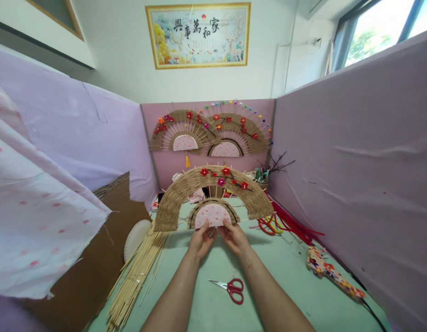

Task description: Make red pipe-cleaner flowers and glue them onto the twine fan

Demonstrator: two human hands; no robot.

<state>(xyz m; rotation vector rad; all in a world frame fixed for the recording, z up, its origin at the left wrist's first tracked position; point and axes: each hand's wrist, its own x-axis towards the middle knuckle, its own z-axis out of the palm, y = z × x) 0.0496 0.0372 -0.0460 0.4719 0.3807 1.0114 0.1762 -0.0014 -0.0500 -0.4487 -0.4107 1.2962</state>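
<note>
Both my hands hold up a woven decorative fan (172,203) by its lower middle, above the table. My left hand (201,240) pinches the bottom edge of its polka-dot half-round centre (213,215), and my right hand (233,236) grips the same edge just to the right. Red and magenta flowers on a dark twig decorate the fan's upper right band. Thin sticks radiate between the centre and the woven band. Below the hands, between my forearms, lie red-handled scissors (235,290), touched by neither hand.
Left of my arms lies a bundle of thin sticks (133,276), beside cardboard (78,281) and dotted cloth (37,216). A flower-patterned glue gun (334,274) with a cord and red strips (292,221) are at right. Two finished-looking fans (178,120) hang on the back panel.
</note>
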